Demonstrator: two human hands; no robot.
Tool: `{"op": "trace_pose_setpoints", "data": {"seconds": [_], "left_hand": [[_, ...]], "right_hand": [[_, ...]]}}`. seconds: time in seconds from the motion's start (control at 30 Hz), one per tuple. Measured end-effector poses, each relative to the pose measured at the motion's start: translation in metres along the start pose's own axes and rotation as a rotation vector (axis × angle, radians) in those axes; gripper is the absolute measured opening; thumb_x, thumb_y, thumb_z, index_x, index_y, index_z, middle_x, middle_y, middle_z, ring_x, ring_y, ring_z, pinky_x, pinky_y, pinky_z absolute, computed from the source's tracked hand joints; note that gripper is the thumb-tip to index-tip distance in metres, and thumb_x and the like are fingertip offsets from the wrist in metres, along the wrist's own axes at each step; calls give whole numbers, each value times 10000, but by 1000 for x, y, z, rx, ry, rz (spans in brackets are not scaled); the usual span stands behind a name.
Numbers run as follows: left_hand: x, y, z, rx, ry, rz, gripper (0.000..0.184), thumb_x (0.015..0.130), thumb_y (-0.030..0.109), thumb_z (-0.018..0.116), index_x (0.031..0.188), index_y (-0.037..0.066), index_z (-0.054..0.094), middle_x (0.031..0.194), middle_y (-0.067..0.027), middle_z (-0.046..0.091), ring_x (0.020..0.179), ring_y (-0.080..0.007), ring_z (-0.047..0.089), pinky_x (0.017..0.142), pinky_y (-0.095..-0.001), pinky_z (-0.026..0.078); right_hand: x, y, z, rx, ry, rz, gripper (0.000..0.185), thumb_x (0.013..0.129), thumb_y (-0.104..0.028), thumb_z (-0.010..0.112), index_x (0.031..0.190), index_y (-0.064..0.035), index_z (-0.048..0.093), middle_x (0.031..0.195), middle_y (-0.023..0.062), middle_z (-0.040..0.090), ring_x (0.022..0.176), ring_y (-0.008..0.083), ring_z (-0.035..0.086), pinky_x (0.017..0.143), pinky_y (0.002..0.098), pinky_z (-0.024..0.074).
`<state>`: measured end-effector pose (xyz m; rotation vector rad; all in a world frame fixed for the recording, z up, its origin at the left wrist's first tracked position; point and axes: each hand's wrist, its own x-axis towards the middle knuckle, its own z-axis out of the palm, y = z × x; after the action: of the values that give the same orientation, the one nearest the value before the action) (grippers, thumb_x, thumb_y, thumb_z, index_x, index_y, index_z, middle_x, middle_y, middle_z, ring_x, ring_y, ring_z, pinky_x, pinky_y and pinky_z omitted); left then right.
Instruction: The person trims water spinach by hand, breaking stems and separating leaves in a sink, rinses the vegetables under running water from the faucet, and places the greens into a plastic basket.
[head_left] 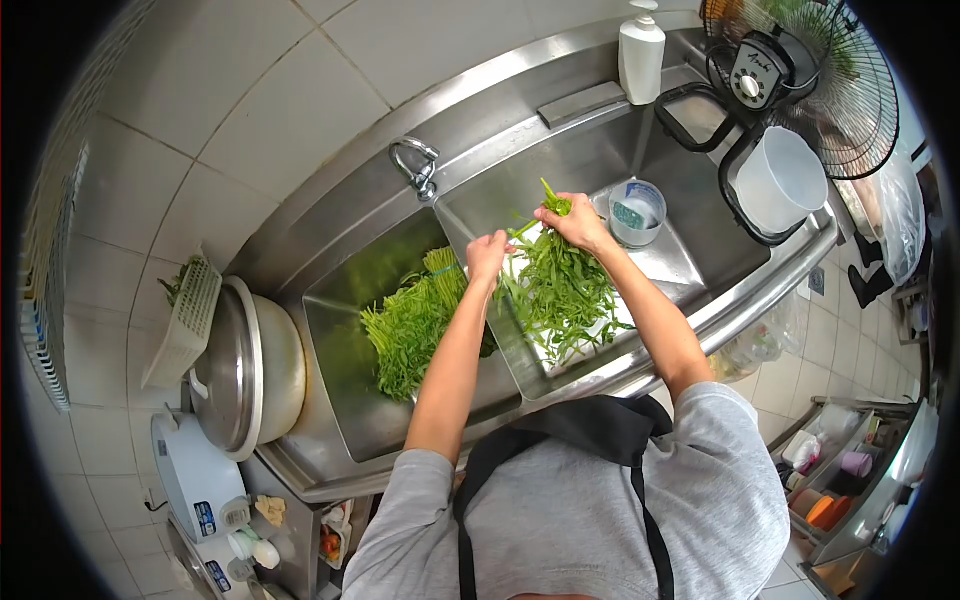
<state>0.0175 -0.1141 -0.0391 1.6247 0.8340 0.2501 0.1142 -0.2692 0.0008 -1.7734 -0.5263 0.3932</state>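
My right hand (575, 222) is closed round the stems of a bunch of leafy greens (568, 290), whose long narrow leaves hang down over the right sink basin (690, 200). Close by on its left, my left hand (488, 257) is closed, its fingertips at a thin green stem that runs out from the bunch. In the left basin (340, 290) lies a larger heap of the same greens (415, 315), cut stems toward the tap, partly hidden behind my left forearm. A round tub (637, 213) with blue markings stands in the right basin, beside my right hand.
A chrome tap (415, 168) rises behind the basins. Left of the sink stand a large lidded pot (270, 360) and a white plastic basket (190, 315). A white pump bottle (641, 60), a fan (800, 80) and a translucent container (782, 185) are at the right.
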Motion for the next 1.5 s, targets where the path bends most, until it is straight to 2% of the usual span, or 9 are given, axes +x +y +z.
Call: {"op": "trace_pose_setpoints", "data": {"seconds": [0.17, 0.4, 0.5, 0.57, 0.7, 0.97, 1.1, 1.23, 1.5], "left_hand": [[-4, -28, -27, 10, -182, -11, 237, 921, 204, 376, 1001, 4, 476, 689, -86, 615, 481, -134, 466, 537, -269, 409], [-12, -21, -34, -180, -175, -34, 280, 935, 238, 340, 1036, 34, 503, 766, -80, 604, 682, -113, 523, 633, -267, 416], [-12, -14, -12, 98, -37, 374, 229, 909, 267, 437, 1040, 101, 524, 764, -43, 597, 605, -108, 493, 541, -242, 405], [-48, 24, 0, 300, -198, 297, 200, 843, 285, 549, 973, 135, 580, 703, -36, 601, 583, -96, 518, 542, -237, 418], [-55, 34, 19, 568, -259, 444, 217, 734, 320, 613, 843, 134, 636, 683, -134, 622, 688, -299, 610, 623, -384, 459], [-19, 22, -9, 223, -314, 312, 218, 770, 231, 603, 835, 30, 658, 636, -12, 595, 581, -52, 459, 540, -228, 391], [-10, 28, -29, 59, -209, 320, 204, 803, 205, 577, 880, 33, 655, 723, 2, 609, 654, -56, 481, 610, -218, 392], [-7, 47, -44, 2, -83, 303, 225, 847, 240, 544, 925, 43, 620, 518, 105, 347, 426, -7, 265, 397, -215, 200], [-16, 61, -57, -193, -513, -34, 213, 864, 196, 386, 834, 23, 506, 672, 11, 415, 395, -24, 273, 351, -190, 189]], "right_hand": [[-4, 24, -15, 308, -380, 123, 358, 782, -197, 632, 1018, 59, 549, 872, 102, 638, 736, 134, 594, 688, 248, 480], [-9, 45, -40, 801, -601, 279, 494, 760, -38, 541, 1216, 54, 374, 1125, 149, 540, 997, 188, 542, 886, 313, 427], [-16, 34, -35, 857, -639, 290, 580, 709, -6, 505, 1262, 34, 332, 1164, 159, 513, 1044, 201, 518, 913, 321, 407], [-18, 27, -29, 899, -660, 319, 624, 683, 4, 492, 1285, -1, 327, 1182, 145, 502, 1070, 200, 496, 916, 315, 402], [-22, 14, -18, 704, -638, 289, 615, 685, -1, 517, 1280, -47, 369, 1138, 102, 530, 1034, 171, 507, 903, 294, 402], [-11, 21, -22, 429, -485, 184, 321, 735, -60, 587, 1033, 45, 537, 901, 92, 633, 938, 160, 557, 824, 266, 437], [-6, 24, -38, 401, -387, 230, 243, 752, -59, 577, 969, 43, 533, 909, 113, 624, 887, 170, 573, 779, 274, 462], [-4, 40, -55, 599, -282, 222, 229, 759, -10, 547, 978, 39, 501, 960, 136, 605, 894, 182, 576, 767, 279, 475], [0, 34, -56, 264, -236, 207, 225, 785, -163, 617, 930, 1, 564, 742, 24, 560, 671, 88, 524, 636, 223, 431]]}}
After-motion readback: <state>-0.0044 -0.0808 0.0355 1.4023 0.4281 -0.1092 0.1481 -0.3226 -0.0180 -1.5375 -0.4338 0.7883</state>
